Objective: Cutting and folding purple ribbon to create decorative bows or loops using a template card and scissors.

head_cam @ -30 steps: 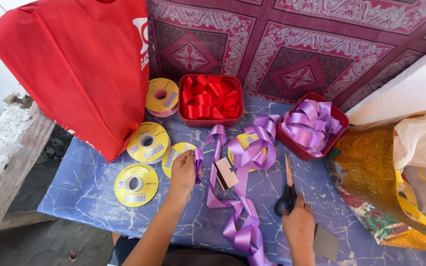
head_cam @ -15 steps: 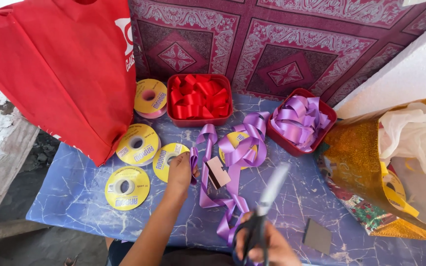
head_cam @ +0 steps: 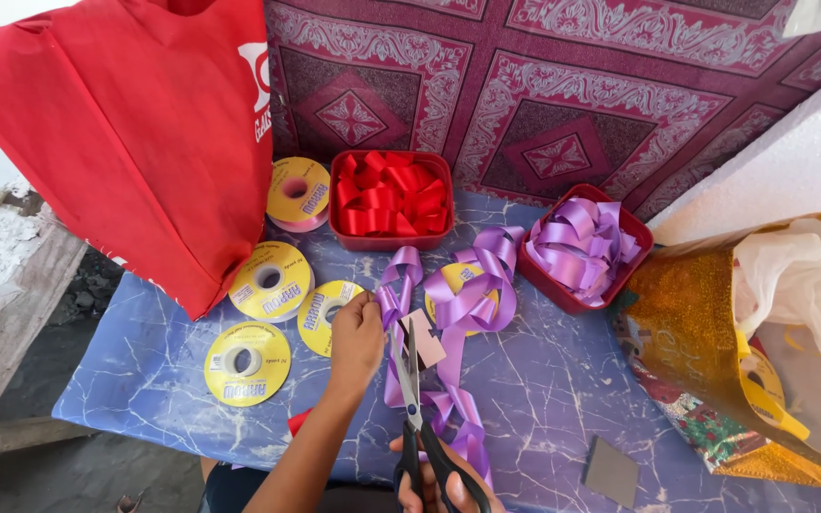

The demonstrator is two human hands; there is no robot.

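In the head view, a purple ribbon (head_cam: 448, 313) is pinched by the fingers of the left hand (head_cam: 357, 334) near the middle of the blue marbled surface (head_cam: 563, 380). Black-handled scissors (head_cam: 417, 418) are gripped by the right hand (head_cam: 444, 484) at 6 o'clock, blades slightly parted beside the ribbon. A red tray of purple loops (head_cam: 582, 249) is seen at 2 o'clock.

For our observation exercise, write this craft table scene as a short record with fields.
Left hand: pinches the purple ribbon beside a small card
Right hand: holds scissors, blades pointing up at the ribbon
Trays: red tray of red loops; red tray of purple loops
Spools: yellow ribbon spools on the blue table
Left side: red bag
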